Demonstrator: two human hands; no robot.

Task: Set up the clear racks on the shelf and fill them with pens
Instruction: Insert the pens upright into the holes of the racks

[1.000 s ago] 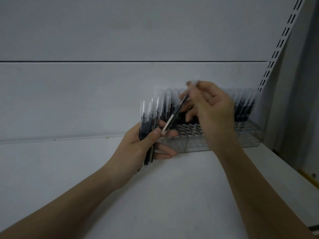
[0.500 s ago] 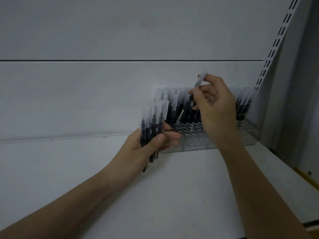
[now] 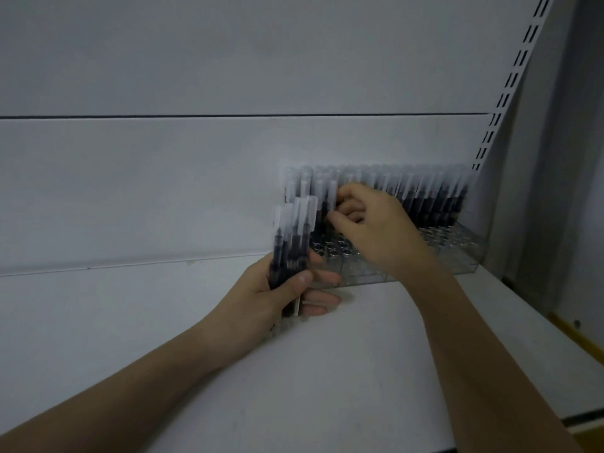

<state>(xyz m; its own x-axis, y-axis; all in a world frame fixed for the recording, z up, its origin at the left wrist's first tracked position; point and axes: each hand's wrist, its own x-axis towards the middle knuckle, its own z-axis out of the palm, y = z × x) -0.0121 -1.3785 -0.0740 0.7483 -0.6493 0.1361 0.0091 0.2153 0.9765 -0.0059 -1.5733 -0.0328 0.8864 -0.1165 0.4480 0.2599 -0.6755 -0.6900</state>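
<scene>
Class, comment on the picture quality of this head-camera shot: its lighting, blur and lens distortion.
Head view: dim, bluish light; the pens in the rack and the bundle of pens in the left hand look soft and blurred; the wide lens bows the shelf.

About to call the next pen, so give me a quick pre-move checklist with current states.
1. Left hand grips the spare pens: ok.
2. Right hand pinches a pen at the clear rack: ok.
3. That pen seated in its hole: cannot tell, fingers hide it.
4. Empty holes left in front rows: ok.
5. Rack flat on the shelf: ok.
</scene>
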